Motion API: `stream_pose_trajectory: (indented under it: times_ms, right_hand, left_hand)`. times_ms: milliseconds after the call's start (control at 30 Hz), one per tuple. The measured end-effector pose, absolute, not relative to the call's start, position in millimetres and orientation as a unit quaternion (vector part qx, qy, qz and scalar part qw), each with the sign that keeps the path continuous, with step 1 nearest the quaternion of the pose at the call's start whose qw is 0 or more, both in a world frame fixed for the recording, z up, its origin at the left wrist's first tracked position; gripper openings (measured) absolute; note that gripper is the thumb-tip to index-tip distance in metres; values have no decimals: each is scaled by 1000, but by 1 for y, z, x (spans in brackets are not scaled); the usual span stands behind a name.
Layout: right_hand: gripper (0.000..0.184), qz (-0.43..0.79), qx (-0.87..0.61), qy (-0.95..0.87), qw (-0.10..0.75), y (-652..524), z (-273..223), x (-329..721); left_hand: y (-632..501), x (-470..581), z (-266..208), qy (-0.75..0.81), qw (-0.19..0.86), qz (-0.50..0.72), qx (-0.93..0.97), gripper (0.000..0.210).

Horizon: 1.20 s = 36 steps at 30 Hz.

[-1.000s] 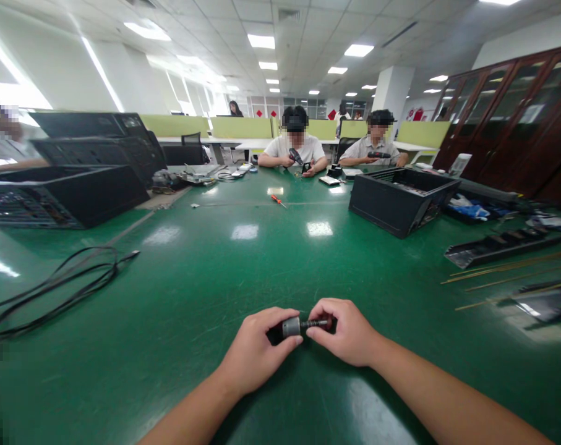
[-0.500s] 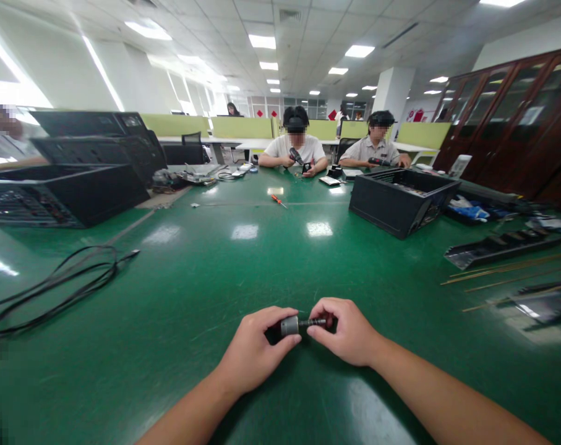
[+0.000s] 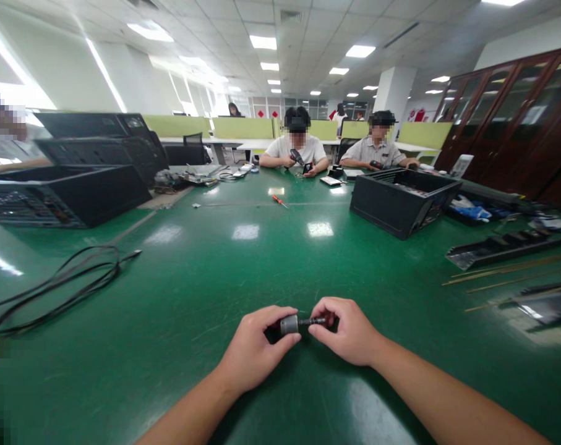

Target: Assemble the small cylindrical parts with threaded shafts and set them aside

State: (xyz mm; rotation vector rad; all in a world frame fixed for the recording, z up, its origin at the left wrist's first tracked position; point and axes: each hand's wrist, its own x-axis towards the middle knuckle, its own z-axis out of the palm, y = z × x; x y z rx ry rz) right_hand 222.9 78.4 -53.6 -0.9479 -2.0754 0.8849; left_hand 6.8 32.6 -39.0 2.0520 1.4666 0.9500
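Along the near edge, desk (image 3: pixel 206 266): glossy green, under both forearms.
Computer case (image 3: pixel 377 209): right of centre, toward the far edge.
Left hand (image 3: pixel 255 351): thumb and fingers pinching the metal cylinder (image 3: pixel 289 325).
Right hand (image 3: pixel 347 334): curled about the ridged shaft's (image 3: pixel 308 321) tip; whether pinching, cannot tell.
Metal cylinder: roughly level, near the desk's near edge.
Ridged shaft: best kept straight, without sideways push.

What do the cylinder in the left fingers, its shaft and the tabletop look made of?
Cylinder: probably metal, satin grey, by its soft sheen. Shaft: likely darker metal, by its pale glint. Tabletop: green, glossy, showing bright reflections; plastic or paint, can't tell.
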Motion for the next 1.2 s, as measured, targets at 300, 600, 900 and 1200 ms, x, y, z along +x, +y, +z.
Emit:
stream_pose_trajectory:
  times_ms: [300,600,900,1200]
  right_hand:
    - [6,345,-371,-790,345,79,-53,223]
    - [5,343,-375,-787,350,79,-52,223]
    - [5,344,-378,-786,348,79,-52,223]
    - [8,340,-380,-785,352,80,-55,224]
  left_hand:
    - [32,7,-39,538,223,345,736,27]
    - [33,4,-37,539,221,349,734,27]
    - [34,5,-37,543,219,348,732,27]
    - [34,5,-35,542,216,348,734,27]
